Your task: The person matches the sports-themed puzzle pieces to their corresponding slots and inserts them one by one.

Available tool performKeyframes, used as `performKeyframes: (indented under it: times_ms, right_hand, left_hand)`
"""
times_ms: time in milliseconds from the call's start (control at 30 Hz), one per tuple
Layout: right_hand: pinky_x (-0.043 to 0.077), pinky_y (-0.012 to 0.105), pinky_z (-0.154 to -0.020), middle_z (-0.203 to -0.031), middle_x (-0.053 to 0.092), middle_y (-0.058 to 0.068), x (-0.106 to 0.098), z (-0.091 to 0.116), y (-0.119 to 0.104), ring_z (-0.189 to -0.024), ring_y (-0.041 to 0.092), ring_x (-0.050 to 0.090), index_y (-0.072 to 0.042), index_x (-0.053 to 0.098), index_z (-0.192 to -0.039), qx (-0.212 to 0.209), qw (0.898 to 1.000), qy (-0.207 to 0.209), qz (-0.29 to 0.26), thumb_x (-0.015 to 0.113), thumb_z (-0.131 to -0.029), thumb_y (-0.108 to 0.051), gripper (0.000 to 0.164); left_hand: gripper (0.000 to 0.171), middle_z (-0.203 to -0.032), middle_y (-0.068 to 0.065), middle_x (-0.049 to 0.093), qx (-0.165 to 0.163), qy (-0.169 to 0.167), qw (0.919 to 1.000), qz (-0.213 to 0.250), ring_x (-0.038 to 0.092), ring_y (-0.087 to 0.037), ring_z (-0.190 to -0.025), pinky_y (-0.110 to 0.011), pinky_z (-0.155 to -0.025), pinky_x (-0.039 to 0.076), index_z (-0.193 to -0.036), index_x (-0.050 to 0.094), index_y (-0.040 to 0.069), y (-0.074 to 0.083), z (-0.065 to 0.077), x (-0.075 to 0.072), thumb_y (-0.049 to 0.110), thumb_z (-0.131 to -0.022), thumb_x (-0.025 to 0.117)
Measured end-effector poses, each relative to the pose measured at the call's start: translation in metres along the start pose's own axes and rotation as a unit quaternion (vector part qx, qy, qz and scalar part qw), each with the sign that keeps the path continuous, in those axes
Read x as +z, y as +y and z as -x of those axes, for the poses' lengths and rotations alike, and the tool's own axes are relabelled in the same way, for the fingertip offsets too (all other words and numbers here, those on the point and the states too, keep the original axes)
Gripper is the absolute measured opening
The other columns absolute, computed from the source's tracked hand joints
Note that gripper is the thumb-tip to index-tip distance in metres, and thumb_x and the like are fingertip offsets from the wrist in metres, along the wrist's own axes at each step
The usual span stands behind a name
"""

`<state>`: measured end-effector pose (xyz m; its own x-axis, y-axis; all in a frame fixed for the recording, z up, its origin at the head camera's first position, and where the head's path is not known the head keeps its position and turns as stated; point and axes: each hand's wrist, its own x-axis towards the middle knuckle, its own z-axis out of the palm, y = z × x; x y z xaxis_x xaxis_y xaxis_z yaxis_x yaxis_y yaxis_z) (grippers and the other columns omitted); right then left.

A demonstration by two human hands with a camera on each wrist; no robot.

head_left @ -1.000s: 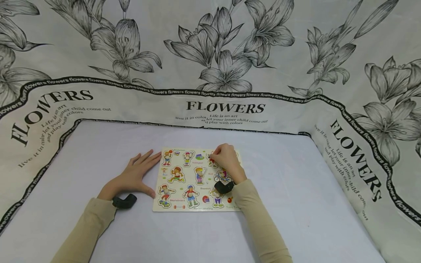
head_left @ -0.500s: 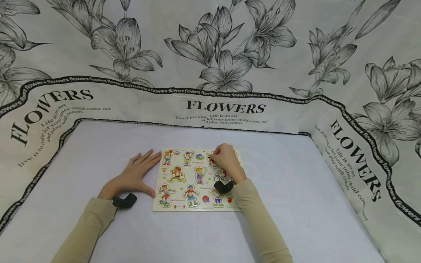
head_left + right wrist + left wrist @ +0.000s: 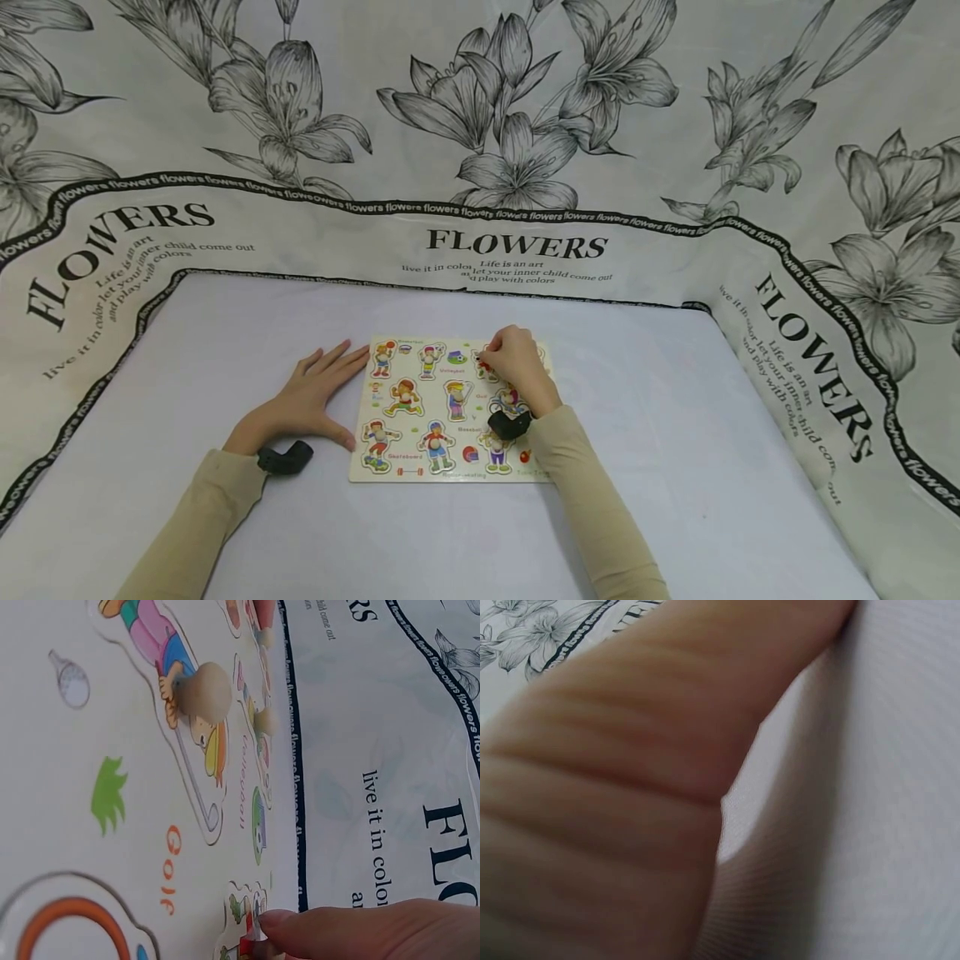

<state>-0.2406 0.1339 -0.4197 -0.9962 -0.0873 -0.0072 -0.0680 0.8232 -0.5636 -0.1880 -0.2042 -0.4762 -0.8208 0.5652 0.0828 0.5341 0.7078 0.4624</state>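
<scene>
A wooden peg puzzle board (image 3: 405, 372) lies flat, filled with cartoon sports figures. My left hand (image 3: 306, 402) rests spread on the table, its thumb and fingertips at the board's left edge. In the left wrist view a finger or thumb (image 3: 630, 750) fills much of the picture. My right hand (image 3: 517, 363) is over the board's upper right, its fingers curled and pinching a figure-shaped puzzle piece (image 3: 237, 919) that seems to lie at its slot. The hand hides much of that piece. A golfer piece (image 3: 176, 666) with a round wooden knob (image 3: 207, 693) shows nearby.
The board stands on a white-covered table (image 3: 675, 467). Black wrist cameras (image 3: 285, 458) are strapped at both wrists. A flower-printed cloth (image 3: 517, 242) rises round the back and sides of the table.
</scene>
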Motion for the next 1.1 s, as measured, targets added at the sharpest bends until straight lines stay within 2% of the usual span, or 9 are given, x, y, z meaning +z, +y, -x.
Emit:
performKeyframes:
  times_ms: [400, 633, 933, 1100]
  right_hand:
    - [0.043, 0.027, -0.049, -0.067, 0.062, 0.005, -0.001, 0.001, 0.004, -0.054, 0.016, 0.053, -0.006, 0.069, -0.076, -0.007, 1.000, -0.012, -0.017, 0.074, -0.090, -0.020, 0.021]
    - [0.046, 0.028, -0.052, -0.078, 0.066, 0.007, -0.007, 0.004, 0.006, -0.059, 0.017, 0.055, -0.005, 0.071, -0.087, -0.019, 0.999, -0.031, -0.016, 0.071, -0.092, -0.022, 0.018]
    - [0.052, 0.032, -0.065, -0.087, 0.067, 0.008, -0.020, 0.013, 0.012, -0.072, 0.019, 0.060, -0.004, 0.071, -0.093, -0.053, 0.997, -0.045, -0.024, 0.069, -0.094, -0.024, 0.020]
    - [0.052, 0.037, -0.071, -0.092, 0.066, 0.008, -0.030, 0.020, 0.016, -0.080, 0.022, 0.060, -0.005, 0.070, -0.096, -0.049, 0.997, -0.047, -0.025, 0.068, -0.095, -0.026, 0.020]
  left_hand:
    - [0.139, -0.165, -0.007, 0.019, 0.001, -0.001, 1.0000, -0.006, 0.003, -0.033, -0.152, -0.058, -0.117, 0.000, -0.158, 0.022, 0.009, -0.001, 0.000, 0.001, 0.079, -0.053, 0.079]
    - [0.139, -0.165, -0.008, 0.019, 0.001, -0.001, 1.0000, -0.004, 0.003, -0.034, -0.152, -0.058, -0.117, 0.000, -0.158, 0.022, 0.008, -0.001, -0.001, 0.000, 0.078, -0.053, 0.079]
    - [0.138, -0.165, -0.008, 0.019, 0.000, 0.000, 1.0000, -0.006, 0.004, -0.035, -0.151, -0.059, -0.117, 0.000, -0.158, 0.022, 0.008, 0.000, 0.000, 0.000, 0.078, -0.053, 0.079]
    - [0.138, -0.165, -0.009, 0.020, 0.000, 0.001, 1.0000, -0.004, 0.004, -0.036, -0.151, -0.059, -0.117, 0.000, -0.158, 0.023, 0.007, 0.001, 0.001, -0.001, 0.077, -0.053, 0.080]
